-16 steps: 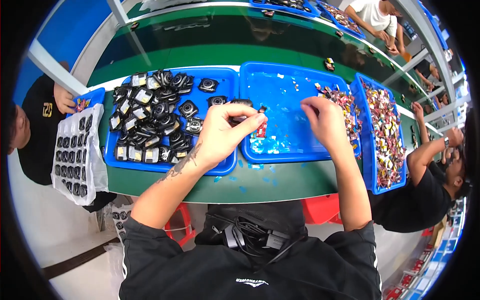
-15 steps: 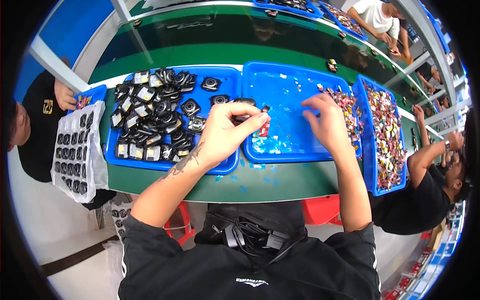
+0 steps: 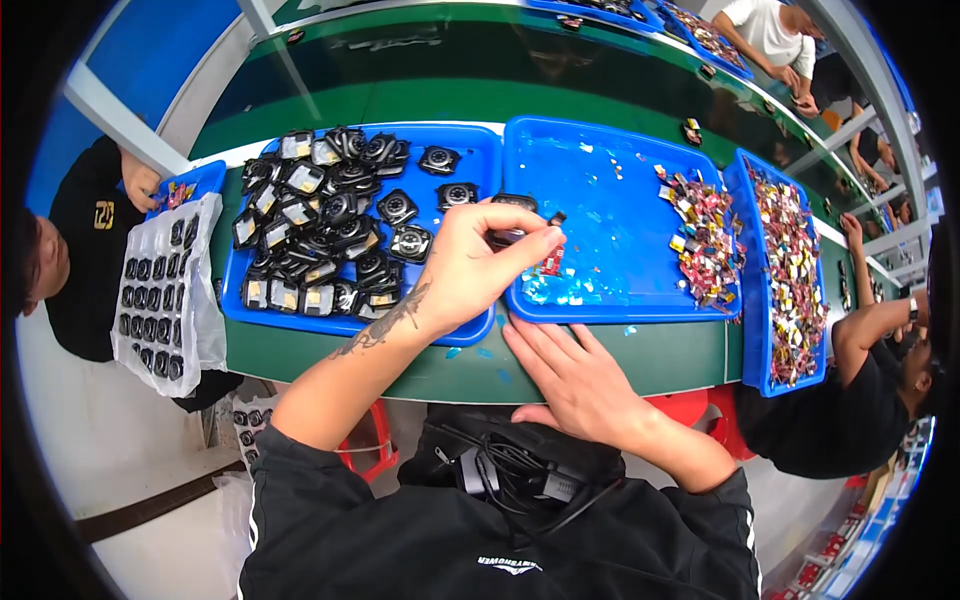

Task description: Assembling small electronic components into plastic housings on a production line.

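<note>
My left hand (image 3: 478, 258) is closed, thumb and forefinger pinched, over the near rims of two blue trays. In it is a black watch case (image 3: 513, 202), mostly hidden by the fingers. At the fingertips shows a small red part (image 3: 551, 262) with a dark end (image 3: 558, 217); whether it is joined to the case I cannot tell. My right hand (image 3: 575, 380) lies flat on the green tabletop edge, fingers stretched, holding nothing. Below the left hand is the right blue tray (image 3: 620, 305), with scraps of blue film (image 3: 560, 290) and a heap of small red and yellow parts (image 3: 708, 240).
The left blue tray (image 3: 400, 135) is piled with black watch cases (image 3: 340, 205). Another blue tray of small parts (image 3: 790, 270) stands at the right. A white tray of watch cases (image 3: 150, 300) is beside a person at left. A green conveyor belt (image 3: 450, 85) runs behind; co-workers sit at right.
My right hand has come down from above the right tray and lies flat on the table edge. My left hand keeps its pinch; the whole view has shifted slightly.
</note>
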### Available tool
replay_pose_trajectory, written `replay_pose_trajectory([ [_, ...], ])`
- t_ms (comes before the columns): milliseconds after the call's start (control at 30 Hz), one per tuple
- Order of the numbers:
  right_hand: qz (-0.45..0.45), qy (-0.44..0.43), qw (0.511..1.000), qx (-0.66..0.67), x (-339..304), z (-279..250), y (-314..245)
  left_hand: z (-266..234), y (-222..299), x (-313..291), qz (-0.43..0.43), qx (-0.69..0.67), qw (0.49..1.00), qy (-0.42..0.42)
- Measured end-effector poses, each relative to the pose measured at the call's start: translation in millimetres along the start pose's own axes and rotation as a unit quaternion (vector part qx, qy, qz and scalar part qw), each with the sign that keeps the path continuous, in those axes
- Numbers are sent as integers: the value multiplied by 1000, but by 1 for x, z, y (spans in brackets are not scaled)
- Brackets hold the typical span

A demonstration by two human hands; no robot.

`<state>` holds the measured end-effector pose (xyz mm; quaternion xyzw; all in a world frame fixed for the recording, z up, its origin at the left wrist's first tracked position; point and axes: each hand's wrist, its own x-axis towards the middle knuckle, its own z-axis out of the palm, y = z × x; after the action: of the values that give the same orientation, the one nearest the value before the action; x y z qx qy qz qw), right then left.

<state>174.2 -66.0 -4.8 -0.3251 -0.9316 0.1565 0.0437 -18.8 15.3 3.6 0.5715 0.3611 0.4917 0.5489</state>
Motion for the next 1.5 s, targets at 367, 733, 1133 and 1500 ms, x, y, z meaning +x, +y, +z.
replay_pose_trajectory([
  [367, -130, 193, 960, -155, -79, 29, 40, 0, -2, -1, 1, 6, 1000, 5],
  [733, -198, 274, 936, -98, -101, 10, 62, -4, 7, 2, -13, -12, 1000, 14],
  [1133, 151, 263, 953, -12, 35, -49, 135, 1, 4, 0, -32, 2, 999, 32],
  [1500, 97, 279, 953, 60, 19, -63, 130, 3, 5, 0, -17, -9, 1000, 16],
])
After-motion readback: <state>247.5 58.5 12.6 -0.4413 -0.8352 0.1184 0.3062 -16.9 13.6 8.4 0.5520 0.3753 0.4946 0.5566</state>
